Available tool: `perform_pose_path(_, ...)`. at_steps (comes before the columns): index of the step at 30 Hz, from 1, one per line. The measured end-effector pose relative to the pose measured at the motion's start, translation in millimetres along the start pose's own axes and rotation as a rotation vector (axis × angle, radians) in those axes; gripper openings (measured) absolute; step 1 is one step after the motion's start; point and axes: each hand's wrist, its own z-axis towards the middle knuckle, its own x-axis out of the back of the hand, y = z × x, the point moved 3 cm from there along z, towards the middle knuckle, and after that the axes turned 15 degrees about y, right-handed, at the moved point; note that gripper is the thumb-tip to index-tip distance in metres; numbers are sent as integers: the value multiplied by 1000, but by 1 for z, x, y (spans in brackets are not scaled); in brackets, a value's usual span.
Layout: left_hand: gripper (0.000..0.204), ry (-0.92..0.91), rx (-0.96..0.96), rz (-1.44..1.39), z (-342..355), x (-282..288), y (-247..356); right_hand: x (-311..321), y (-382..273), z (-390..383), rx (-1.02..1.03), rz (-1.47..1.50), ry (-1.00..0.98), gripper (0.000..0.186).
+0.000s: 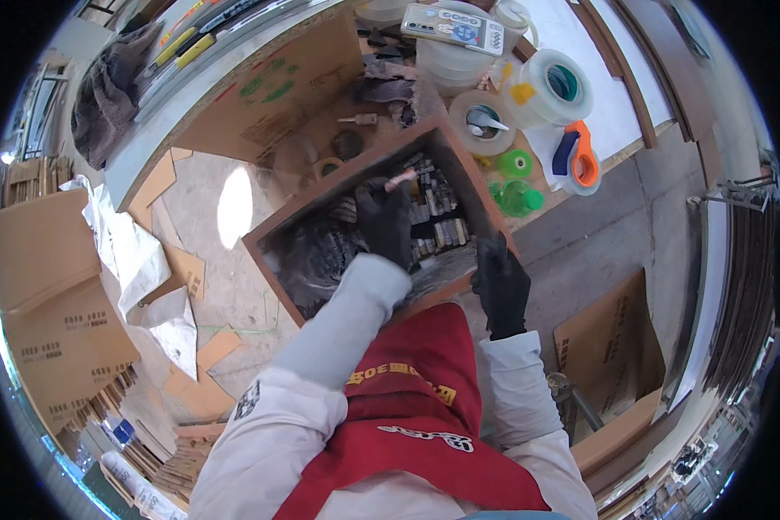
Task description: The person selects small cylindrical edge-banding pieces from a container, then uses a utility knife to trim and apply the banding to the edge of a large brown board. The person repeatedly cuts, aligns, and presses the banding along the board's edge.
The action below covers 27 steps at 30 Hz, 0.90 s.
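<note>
A brown, open-topped wooden box (273, 217) sits tilted in front of me. My left hand (383, 224), in a black glove, reaches down into it with the fingers bent and closed. A small pinkish piece (400, 180) shows at the fingertips; whether it is in their grip is unclear. Rows of small, grey, short metal-looking pieces (433, 204) lie beside that hand, and clear plastic film (308, 260) with more dark pieces is on its other side. My right hand (501, 286), also black-gloved, grips the box's right corner, its fingers over the rim.
Beyond the box are tape rolls (550, 87), an orange tape dispenser (583, 156), a green bottle (520, 198) and a phone (452, 29) on a white container. A cardboard sheet (277, 87) stands behind. An open carton (615, 355) is at right; cardboard scraps (195, 277) lie on the floor at left.
</note>
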Motion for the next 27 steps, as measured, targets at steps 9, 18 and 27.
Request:
perform_pose_path(9, 20, -289, 193, -202, -51, 70, 91, -2, -11, -2, 1, -147, -27, 36)
perform_pose_path(18, 21, -319, 168, -96, -55, 81, 106, -1, -13, -3, 65, -74, 9, 37)
perform_pose_path(27, 15, -527, 468, -277, -53, 82, 104, 5, -14, -8, -350, 317, -180, 27)
